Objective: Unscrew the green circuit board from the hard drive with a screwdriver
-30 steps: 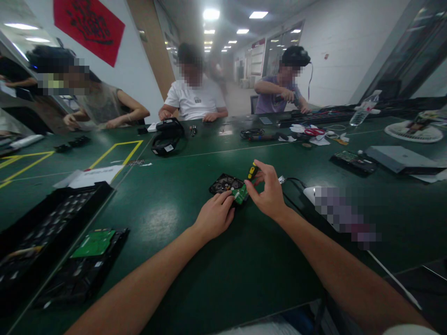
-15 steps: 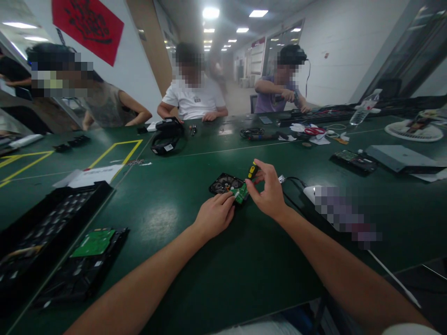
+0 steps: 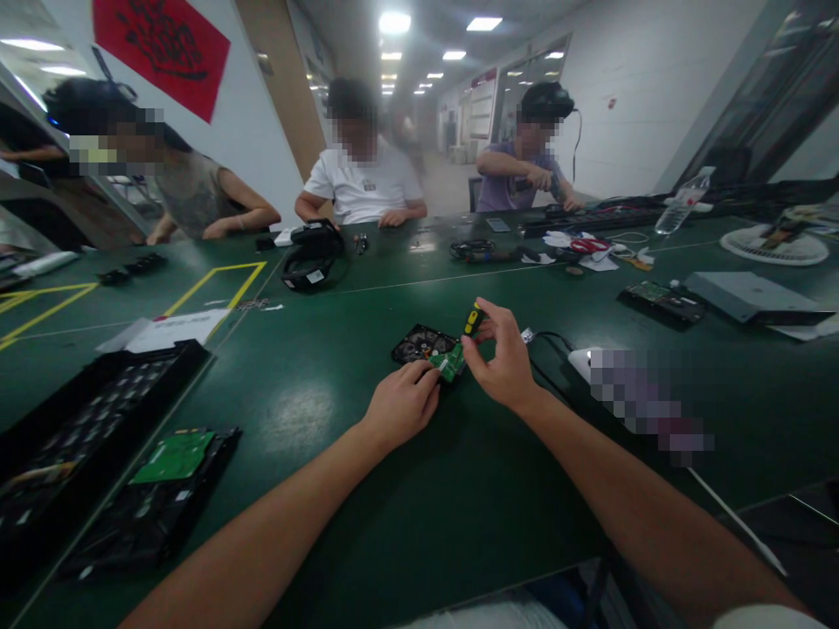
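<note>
A black hard drive (image 3: pixel 415 342) lies on the green table with a green circuit board (image 3: pixel 447 362) on its near right part. My left hand (image 3: pixel 406 397) holds the drive's near edge, its fingertips pressed on the board and the thumb at the side. In my right hand (image 3: pixel 503 356) is a short black-and-yellow screwdriver (image 3: pixel 472 320), pinched between thumb and fingers. It stands nearly upright over the board's right end. Its tip is too small to make out.
Another drive with a green board (image 3: pixel 171 456) lies left, beside a long black tray (image 3: pixel 98 424). A white power strip (image 3: pixel 580 362) with a cable is right of my right hand. Farther right are another hard drive (image 3: pixel 662 304) and a grey metal case (image 3: pixel 753 297). Three people sit opposite.
My hands, the screwdriver and the hard drive keep nearly the same place. The view shifts slightly. The person at the far left has brought their hands nearer the table edge.
</note>
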### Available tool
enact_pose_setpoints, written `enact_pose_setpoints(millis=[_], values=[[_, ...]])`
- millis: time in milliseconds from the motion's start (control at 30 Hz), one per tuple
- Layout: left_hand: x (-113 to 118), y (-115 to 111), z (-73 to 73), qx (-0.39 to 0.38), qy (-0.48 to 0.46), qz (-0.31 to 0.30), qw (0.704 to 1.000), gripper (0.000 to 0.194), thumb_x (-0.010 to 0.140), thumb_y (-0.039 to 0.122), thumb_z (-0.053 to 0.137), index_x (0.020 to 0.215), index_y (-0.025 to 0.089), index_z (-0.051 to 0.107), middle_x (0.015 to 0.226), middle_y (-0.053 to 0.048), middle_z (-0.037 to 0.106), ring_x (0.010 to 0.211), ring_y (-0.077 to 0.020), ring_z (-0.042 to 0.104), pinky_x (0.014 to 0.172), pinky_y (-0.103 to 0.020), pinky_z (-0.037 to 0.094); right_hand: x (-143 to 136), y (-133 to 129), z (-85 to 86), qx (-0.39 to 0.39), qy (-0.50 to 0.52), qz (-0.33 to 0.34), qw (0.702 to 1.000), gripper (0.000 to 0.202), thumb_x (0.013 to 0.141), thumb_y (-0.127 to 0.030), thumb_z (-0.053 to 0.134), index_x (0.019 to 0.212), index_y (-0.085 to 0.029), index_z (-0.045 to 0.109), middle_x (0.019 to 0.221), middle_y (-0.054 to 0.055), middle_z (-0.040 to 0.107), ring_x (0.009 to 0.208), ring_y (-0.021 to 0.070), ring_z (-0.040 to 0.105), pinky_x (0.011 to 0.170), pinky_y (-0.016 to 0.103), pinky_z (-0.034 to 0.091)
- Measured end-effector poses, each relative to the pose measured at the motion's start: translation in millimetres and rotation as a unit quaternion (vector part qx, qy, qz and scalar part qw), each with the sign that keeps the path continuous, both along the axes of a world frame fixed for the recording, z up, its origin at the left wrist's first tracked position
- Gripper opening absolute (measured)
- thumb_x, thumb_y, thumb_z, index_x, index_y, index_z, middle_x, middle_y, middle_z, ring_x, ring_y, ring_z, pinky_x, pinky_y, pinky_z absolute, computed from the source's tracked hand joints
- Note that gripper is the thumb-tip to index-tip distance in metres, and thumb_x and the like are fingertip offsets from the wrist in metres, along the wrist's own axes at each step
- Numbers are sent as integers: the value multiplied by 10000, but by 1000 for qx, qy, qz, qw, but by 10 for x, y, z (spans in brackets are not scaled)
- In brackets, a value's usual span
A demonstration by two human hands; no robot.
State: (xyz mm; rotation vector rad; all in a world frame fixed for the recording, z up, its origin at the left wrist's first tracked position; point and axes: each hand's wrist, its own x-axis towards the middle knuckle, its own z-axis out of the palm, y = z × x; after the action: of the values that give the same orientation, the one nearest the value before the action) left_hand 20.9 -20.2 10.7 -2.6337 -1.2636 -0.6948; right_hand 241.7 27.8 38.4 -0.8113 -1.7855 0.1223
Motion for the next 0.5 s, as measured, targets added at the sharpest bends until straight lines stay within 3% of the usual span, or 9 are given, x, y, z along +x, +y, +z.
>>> enact_pose_setpoints(millis=[500], values=[[7, -2, -16, -3, 1, 24, 1000, 244, 1038, 255, 494, 1188, 159, 662, 1195, -132, 656, 1067, -258, 664, 911, -404, 609, 8, -6, 11, -4, -9, -5, 1000, 661, 973, -232, 635, 1571, -327, 370, 1354, 122, 564, 991, 230, 671, 823, 439, 670]])
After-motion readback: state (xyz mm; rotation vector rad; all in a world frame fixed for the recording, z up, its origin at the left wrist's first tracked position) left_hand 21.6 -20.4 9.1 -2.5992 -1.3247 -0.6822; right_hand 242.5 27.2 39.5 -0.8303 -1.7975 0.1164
